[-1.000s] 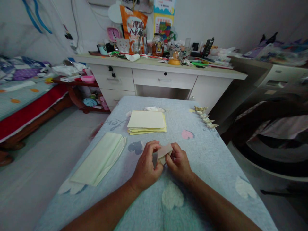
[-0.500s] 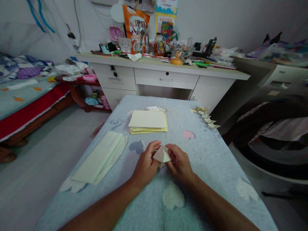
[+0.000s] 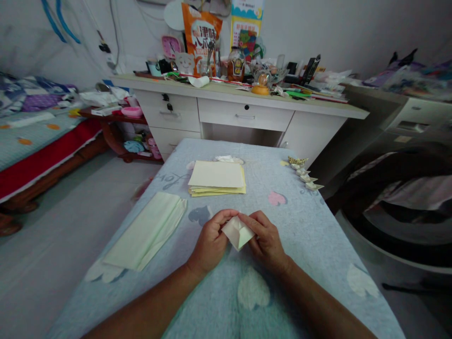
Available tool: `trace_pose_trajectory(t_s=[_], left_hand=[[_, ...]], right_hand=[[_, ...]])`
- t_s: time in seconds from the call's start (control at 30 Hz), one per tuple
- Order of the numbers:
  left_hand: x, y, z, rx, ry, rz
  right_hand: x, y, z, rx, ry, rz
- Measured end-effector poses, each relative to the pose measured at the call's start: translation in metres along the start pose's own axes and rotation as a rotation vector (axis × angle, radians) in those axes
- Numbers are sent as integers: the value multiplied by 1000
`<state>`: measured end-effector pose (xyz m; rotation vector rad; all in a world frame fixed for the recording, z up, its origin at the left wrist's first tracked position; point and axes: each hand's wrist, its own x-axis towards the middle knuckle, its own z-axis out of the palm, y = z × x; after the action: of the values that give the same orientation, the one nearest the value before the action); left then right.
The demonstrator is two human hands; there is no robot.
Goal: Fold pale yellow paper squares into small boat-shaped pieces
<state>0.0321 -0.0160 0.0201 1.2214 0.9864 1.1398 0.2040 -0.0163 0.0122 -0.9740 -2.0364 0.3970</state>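
Observation:
A small piece of folded paper (image 3: 237, 232), cream with creased faces, is held between both hands above the cloth. My left hand (image 3: 211, 239) grips its left side, thumb below and fingers along the upper edge. My right hand (image 3: 265, 239) pinches it from the right, the index finger reaching over the top. Beyond them lies a stack of cream and yellow paper sheets (image 3: 217, 175). To the left rests a long pile of pale green folded paper (image 3: 148, 230). Several small folded paper pieces (image 3: 306, 177) stand in a row at the far right.
A blue patterned cloth (image 3: 293, 292) covers the table. Behind it is a white desk (image 3: 318, 120) loaded with a jar (image 3: 236, 65), an orange snack bag (image 3: 202, 37) and clutter. A bed (image 3: 45, 136) stands left, a washing machine (image 3: 416, 115) right.
The folded paper has been tilted and reshaped, its point now facing down toward me. My right index finger has moved over its top edge, and the fingertips have come closer together.

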Motion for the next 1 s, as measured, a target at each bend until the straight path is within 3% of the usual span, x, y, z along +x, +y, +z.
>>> trace_pose_trajectory(t_s=[0.33, 0.5, 0.6, 0.73, 1.0], left_hand=[[-1, 6, -3, -76, -81, -21], [-1, 11, -8, -338, -195, -12], [2, 10, -10, -433, -140, -109], [6, 5, -9, -371, -29, -223], [8, 2, -4, -234, -6, -302]], right_hand=[[3, -4, -6, 33, 13, -16], [3, -4, -8, 42, 61, -48], [3, -3, -6, 46, 74, -61], [3, -6, -4, 63, 37, -67], [3, -8, -2, 30, -18, -8]])
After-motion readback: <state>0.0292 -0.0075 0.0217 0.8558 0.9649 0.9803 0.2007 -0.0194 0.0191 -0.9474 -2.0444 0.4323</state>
